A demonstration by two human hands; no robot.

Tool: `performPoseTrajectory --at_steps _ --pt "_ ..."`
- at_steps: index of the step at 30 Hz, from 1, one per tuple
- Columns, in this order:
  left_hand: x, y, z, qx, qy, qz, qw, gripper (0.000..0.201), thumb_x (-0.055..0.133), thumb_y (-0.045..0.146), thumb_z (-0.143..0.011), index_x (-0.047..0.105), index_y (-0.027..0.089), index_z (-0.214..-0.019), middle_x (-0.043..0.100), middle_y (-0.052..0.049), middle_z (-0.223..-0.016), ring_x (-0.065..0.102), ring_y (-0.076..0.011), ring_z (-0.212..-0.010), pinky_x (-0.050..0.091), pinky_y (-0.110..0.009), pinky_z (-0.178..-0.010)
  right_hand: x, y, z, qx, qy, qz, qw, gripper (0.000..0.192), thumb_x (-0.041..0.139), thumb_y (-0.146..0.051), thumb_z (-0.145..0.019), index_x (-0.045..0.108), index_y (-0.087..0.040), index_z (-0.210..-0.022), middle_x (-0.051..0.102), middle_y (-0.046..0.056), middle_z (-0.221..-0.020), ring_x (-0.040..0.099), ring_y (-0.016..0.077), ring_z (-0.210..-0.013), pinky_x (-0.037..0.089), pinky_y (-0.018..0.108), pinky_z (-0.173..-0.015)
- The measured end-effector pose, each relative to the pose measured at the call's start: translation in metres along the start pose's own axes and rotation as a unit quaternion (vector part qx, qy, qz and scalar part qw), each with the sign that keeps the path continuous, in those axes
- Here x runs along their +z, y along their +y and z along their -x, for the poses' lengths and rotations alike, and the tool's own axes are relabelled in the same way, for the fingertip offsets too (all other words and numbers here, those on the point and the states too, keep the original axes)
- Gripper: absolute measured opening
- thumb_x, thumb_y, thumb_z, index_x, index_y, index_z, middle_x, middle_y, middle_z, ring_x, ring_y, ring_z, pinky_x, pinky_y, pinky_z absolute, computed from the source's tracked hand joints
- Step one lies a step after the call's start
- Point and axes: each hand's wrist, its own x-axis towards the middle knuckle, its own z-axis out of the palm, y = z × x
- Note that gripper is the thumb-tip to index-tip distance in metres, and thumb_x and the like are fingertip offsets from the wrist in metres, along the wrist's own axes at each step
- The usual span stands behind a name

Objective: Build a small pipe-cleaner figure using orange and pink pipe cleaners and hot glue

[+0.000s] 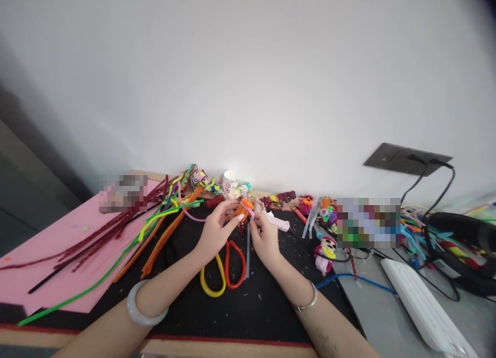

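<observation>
My left hand (217, 231) and my right hand (265, 239) meet over a black mat (256, 306), both pinching a small orange pipe-cleaner piece (245, 209) with pink fuzzy wire wound on it. A pale jade bangle sits on my left wrist, a thin silver one on my right. Below the hands lie scissors with one yellow and one red handle loop (225, 270).
Long pipe cleaners (155, 229) in dark red, green and orange lie across a pink sheet (46, 244) at left. Small finished figures (324, 252) and coloured scraps crowd the back edge. A white power strip (422, 306), cables and a wall socket (406, 159) are at right.
</observation>
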Motion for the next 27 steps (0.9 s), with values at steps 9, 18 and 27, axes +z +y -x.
performPoseTrajectory --at_steps 9,18,27 --pt "0.0001 -0.0051 0.0034 0.032 0.010 -0.084 0.996 0.041 0.062 0.026 -0.074 0.056 0.020 -0.114 0.058 -0.009 -0.116 0.055 -0.0231 -0.104 0.043 -0.036 -0.089 -0.0001 -0.0030 -0.0004 -0.010 0.004 -0.016 1.000 0.015 0.043 -0.019 -0.085 0.057 -0.017 -0.089 0.062 0.001 -0.067 0.054 0.0145 -0.056 0.042 0.025 -0.055" --pt "-0.0005 -0.0012 0.0052 0.050 0.020 -0.106 0.993 0.038 0.062 0.025 -0.075 0.053 0.020 -0.112 0.060 -0.009 -0.111 0.056 -0.0215 -0.102 0.043 -0.033 -0.086 0.0010 -0.0029 0.0007 -0.012 -0.008 -0.017 1.000 0.015 0.042 -0.018 -0.085 0.057 -0.016 -0.089 0.065 0.004 -0.071 0.058 0.0149 -0.060 0.044 0.025 -0.058" --pt "-0.0025 0.0007 0.0044 0.046 0.024 -0.128 0.990 0.038 0.061 0.024 -0.074 0.059 0.021 -0.111 0.062 -0.007 -0.109 0.056 -0.0220 -0.097 0.042 -0.034 -0.088 0.0018 -0.0010 0.0013 -0.015 -0.010 -0.007 1.000 0.015 0.043 -0.019 -0.085 0.057 -0.018 -0.088 0.063 0.002 -0.069 0.056 0.0142 -0.059 0.043 0.024 -0.056"
